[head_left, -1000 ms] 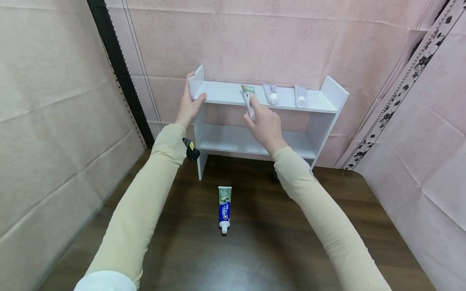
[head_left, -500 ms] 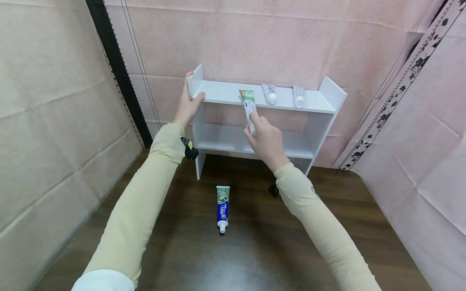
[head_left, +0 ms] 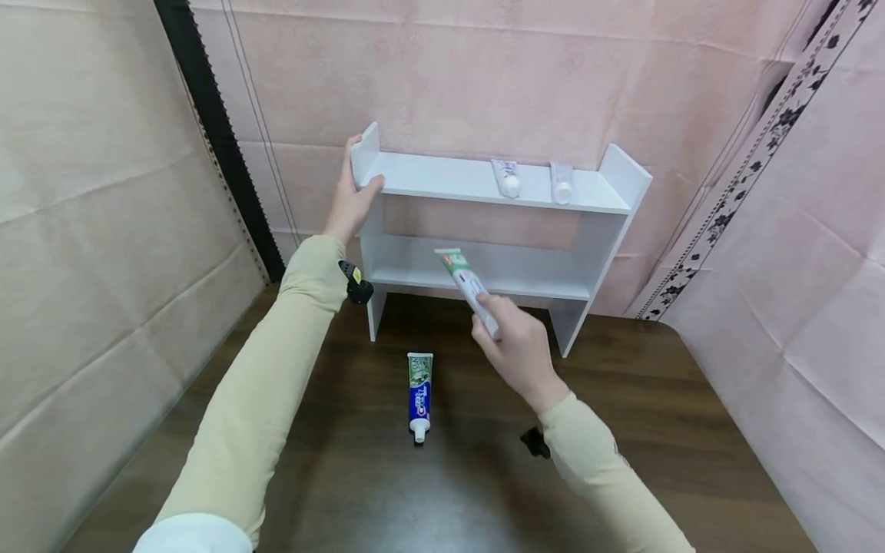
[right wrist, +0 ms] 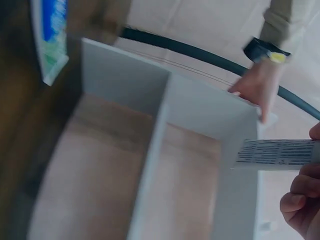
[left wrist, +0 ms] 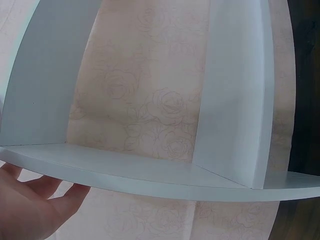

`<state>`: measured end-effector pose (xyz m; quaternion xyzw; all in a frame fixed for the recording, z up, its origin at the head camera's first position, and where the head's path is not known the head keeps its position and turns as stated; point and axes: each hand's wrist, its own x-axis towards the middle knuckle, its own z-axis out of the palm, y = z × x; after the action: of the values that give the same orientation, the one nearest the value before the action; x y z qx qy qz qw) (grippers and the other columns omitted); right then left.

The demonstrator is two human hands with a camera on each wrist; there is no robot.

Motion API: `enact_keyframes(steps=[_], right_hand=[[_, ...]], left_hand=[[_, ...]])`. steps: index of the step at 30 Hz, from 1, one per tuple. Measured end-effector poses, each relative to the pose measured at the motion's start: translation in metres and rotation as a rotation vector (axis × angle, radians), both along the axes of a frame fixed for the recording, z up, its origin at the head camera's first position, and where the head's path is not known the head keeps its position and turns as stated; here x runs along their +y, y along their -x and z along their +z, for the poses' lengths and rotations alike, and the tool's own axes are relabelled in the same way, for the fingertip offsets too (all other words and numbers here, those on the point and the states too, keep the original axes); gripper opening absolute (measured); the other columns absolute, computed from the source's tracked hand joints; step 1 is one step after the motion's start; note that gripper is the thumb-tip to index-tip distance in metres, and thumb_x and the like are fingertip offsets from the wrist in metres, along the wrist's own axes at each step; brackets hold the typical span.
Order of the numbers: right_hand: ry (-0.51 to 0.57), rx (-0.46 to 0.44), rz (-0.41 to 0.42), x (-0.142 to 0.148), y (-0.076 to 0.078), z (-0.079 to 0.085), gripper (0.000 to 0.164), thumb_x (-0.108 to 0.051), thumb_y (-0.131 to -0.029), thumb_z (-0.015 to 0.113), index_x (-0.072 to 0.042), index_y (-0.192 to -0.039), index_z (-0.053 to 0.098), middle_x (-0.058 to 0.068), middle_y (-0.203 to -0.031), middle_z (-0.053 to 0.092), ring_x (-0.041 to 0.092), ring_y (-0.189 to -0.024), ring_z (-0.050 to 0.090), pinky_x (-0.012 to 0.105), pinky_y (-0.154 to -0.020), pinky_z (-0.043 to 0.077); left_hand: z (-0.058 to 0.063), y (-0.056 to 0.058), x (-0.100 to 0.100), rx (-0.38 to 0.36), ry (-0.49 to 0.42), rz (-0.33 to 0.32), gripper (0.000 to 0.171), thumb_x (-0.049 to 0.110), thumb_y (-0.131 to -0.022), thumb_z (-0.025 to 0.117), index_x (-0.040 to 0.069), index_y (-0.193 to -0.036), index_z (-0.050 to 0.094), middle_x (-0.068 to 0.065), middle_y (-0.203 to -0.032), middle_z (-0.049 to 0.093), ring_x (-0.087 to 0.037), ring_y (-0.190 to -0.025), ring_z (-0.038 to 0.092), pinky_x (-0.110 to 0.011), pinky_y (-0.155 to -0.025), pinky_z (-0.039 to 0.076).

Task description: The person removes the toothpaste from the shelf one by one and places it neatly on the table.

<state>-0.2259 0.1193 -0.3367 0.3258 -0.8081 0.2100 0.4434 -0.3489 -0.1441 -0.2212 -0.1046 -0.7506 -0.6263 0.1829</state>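
Note:
My left hand (head_left: 353,198) grips the upper left end of a white two-tier shelf (head_left: 429,177), thumb over the front and fingers round the side panel. In the left wrist view its fingers (left wrist: 55,192) curl at the panel's edge. My right hand (head_left: 515,346) pinches a white and green toothpaste tube (head_left: 465,283) near its lower end, in front of the lower shelf, green end pointing up and left. In the right wrist view small print covers the tube's side (right wrist: 280,154). A blue and green Crest toothpaste tube (head_left: 419,395) lies on the table, cap toward me.
Two white tubes, one with purple print (head_left: 507,178) and a plainer one (head_left: 561,183), lie on the top shelf toward the right. The dark wooden table (head_left: 332,461) meets pink fabric walls (head_left: 498,84) at the back and sides.
My right hand has brought the white and green tube off the top shelf, down and toward me. My left hand keeps its hold on the shelf.

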Motion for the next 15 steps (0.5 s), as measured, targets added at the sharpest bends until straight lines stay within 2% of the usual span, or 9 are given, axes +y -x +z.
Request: enact_keyframes(steps=[6,11,15], right_hand=[[-0.020,-0.177,-0.043,0.010,-0.013,-0.037,0.026,-0.008,-0.086,0.065,-0.005,-0.113,0.062,0.009,-0.085,0.067,0.010,-0.055,0.047,0.020,-0.046,0.038],[-0.029,-0.398,-0.089,0.016,-0.015,-0.062,0.020,-0.013,-0.090,0.062,-0.011,-0.110,0.060,0.004,-0.078,0.065,0.006,-0.050,0.041,0.018,-0.044,0.031],[-0.098,-0.568,-0.147,0.022,-0.014,-0.081,0.011,-0.016,-0.090,0.060,-0.015,-0.101,0.058,-0.002,-0.066,0.057,0.006,-0.047,0.036,0.020,-0.043,0.028]], left_hand=[[0.001,0.002,-0.001,0.011,-0.001,-0.002,0.072,0.009,-0.095,0.050,0.027,-0.155,0.016,-0.011,-0.159,0.025,-0.023,-0.129,0.038,-0.038,-0.111,0.032],[0.000,0.001,-0.002,0.004,0.002,-0.003,0.072,0.009,-0.095,0.050,0.027,-0.155,0.016,-0.011,-0.158,0.026,-0.022,-0.127,0.040,-0.037,-0.109,0.033],[0.000,0.000,-0.001,-0.008,0.006,0.000,0.071,0.010,-0.095,0.050,0.028,-0.155,0.016,-0.011,-0.158,0.026,-0.022,-0.127,0.040,-0.037,-0.110,0.033]])
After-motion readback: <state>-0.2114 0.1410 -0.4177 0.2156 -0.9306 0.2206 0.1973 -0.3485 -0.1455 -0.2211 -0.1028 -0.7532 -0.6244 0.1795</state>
